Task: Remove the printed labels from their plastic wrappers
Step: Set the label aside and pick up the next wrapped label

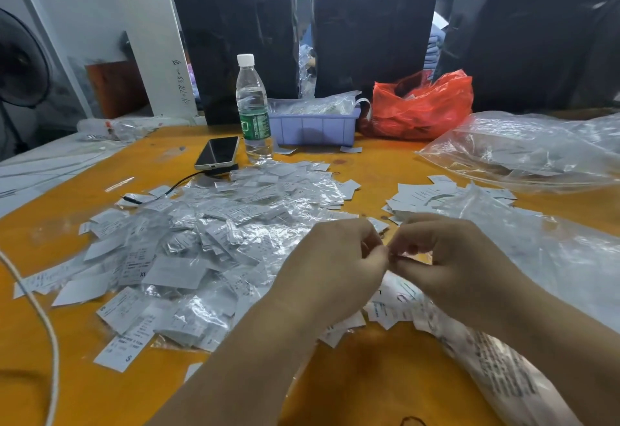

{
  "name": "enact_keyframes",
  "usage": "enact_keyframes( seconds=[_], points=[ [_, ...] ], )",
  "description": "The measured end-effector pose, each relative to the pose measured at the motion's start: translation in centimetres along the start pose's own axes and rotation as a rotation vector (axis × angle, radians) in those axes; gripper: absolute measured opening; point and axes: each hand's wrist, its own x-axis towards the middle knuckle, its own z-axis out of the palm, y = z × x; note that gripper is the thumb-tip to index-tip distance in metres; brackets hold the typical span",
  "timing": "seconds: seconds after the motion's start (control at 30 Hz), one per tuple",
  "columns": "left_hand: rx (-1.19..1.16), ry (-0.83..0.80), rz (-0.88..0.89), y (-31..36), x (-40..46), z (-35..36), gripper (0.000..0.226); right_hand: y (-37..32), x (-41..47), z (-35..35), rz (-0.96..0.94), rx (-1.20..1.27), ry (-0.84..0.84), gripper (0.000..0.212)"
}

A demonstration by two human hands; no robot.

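Orange table bare beneath both pinching hands.

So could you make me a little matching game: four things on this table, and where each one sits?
Things:
1. water bottle
2. phone
3. red bag
4. lilac tray

Places:
a. far right of the tray
b. lying flat, left of the bottle's base
c. standing upright beside the phone
d. between the bottle and the red bag

Pairs: 1-c, 2-b, 3-a, 4-d

Orange table; white labels (black print); red bag; lilac tray.
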Motion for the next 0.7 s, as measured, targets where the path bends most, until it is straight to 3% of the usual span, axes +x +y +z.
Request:
enact_keyframes(
  seconds=[0.07, 0.13, 0.23, 0.5, 0.6, 0.7],
  points=[
    [-0.031, 0.005, -0.025, 0.0, 0.2, -0.1, 0.023, 0.0, 0.2, -0.2, -0.039, 0.07, 0.095, 0.007],
    [-0.058, 0.009, -0.05, 0.1, 0.1, -0.2, 0.03, -0.1, 0.2, -0.3, -0.076, 0.148, 0.147, 0.014],
    [-0.131, 0.017, -0.074, 0.2, 0.2, -0.3, 0.04, -0.4, 0.1, -0.4, -0.101, 0.272, 0.176, 0.024],
    [-0.303, -0.004, -0.139, 0.6, 0.1, -0.7, 0.055, -0.5, 0.0, -0.3, -0.046, 0.347, 0.229, 0.017],
    [-0.302, 0.031, -0.125, 0.6, 0.2, -0.7, 0.061, -0.5, 0.1, -0.7, 0.016, 0.552, 0.229, 0.031],
    [-0.341, -0.004, -0.121, 0.6, 0.4, -0.7, 0.058, -0.4, 0.3, -1.1, 0.06, 0.79, 0.184, 0.018]
  ],
)
